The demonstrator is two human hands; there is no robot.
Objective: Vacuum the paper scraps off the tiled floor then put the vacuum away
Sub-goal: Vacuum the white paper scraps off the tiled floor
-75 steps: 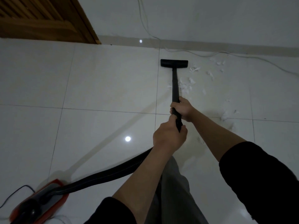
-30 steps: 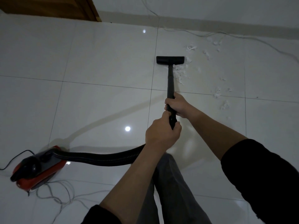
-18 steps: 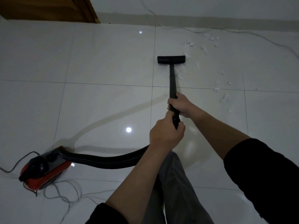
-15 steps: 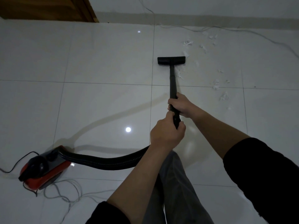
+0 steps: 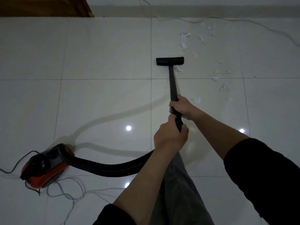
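Both hands grip the black vacuum wand (image 5: 172, 86). My right hand (image 5: 182, 108) holds it further down the tube, my left hand (image 5: 170, 138) at the near end where the ribbed hose (image 5: 113, 168) joins. The flat black floor nozzle (image 5: 170, 61) rests on the white tiled floor (image 5: 103, 51). White paper scraps (image 5: 216, 76) lie scattered to the right of and beyond the nozzle, one small cluster touching its near right side. The red and black vacuum body (image 5: 44, 166) sits on the floor at lower left.
A thin white cable (image 5: 243, 21) runs along the skirting at the far wall. Loose grey and black cords (image 5: 71, 189) coil around the vacuum body. A wooden door (image 5: 45, 5) stands at the top left. My grey trouser leg (image 5: 177, 184) is below the hands.
The nozzle has been pulled back toward me and pushed out again; the scraps just behind it are mostly gone. The vacuum body has slid nearer, into fuller view.
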